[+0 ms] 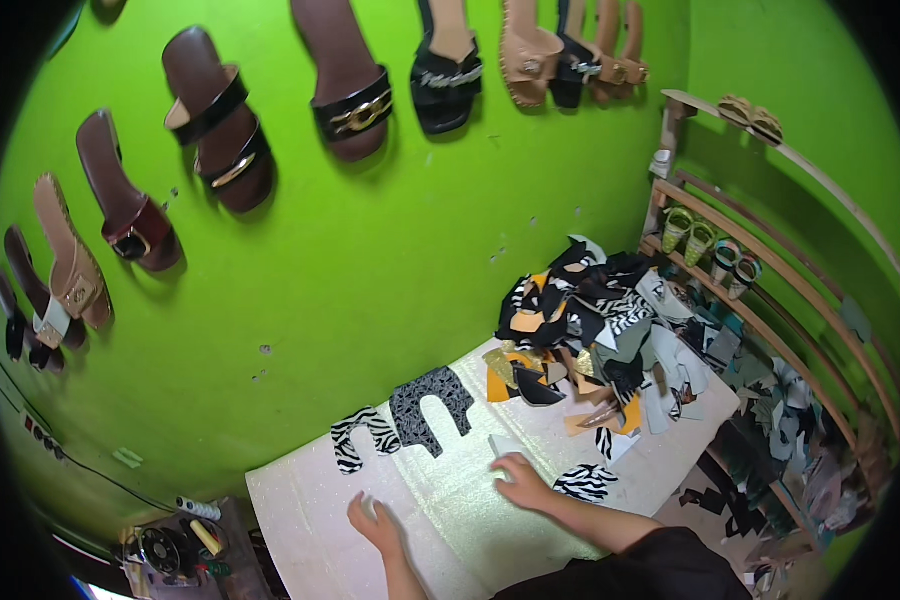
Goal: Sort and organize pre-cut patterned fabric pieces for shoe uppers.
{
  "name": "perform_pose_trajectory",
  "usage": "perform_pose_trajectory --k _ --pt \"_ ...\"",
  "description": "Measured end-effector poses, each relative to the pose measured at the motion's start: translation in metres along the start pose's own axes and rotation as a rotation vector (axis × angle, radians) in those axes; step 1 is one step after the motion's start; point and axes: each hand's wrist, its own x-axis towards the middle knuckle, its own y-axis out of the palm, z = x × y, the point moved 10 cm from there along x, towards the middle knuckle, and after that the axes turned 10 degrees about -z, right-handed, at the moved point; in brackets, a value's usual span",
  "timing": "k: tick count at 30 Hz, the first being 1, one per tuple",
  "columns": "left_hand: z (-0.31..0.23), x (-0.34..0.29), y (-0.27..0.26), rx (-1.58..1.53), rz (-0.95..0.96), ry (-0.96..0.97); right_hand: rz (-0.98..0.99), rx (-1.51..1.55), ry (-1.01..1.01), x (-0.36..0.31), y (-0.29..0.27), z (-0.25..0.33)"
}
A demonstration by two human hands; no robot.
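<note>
Over the near left part of the pale, glittery sheet on the table (300, 500), my left hand (375, 524) is empty, its thumb and fingers apart. My right hand (522, 484) is at mid-table with its fingers curled at a small white piece (508, 445), which it seems to pinch; the fingertips are partly hidden. Beyond my hands lie two U-shaped cut pieces side by side: a zebra-striped one (347, 440) and a larger grey-and-black patterned one (432, 385). Beside my right forearm is another zebra-striped piece (585, 482), lying flat.
A heap of scraps (580, 310) covers the table's far right, with more offcuts (770, 400) spilling beyond its edge. At right, a wooden rack (770, 260) holds small sandals. Sandals (350, 90) hang along the green wall. A cluttered stand with a fan (160, 548) is at lower left.
</note>
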Motion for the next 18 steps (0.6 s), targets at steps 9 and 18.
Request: perform_pose_trajectory --k 9,18 --pt "-0.087 -0.079 0.006 -0.216 0.027 -0.165 -0.593 -0.330 0.090 -0.019 -0.249 -0.002" --pt "-0.239 -0.189 0.135 -0.480 0.366 -0.021 -0.638 -0.389 0.530 0.012 -0.382 -0.174"
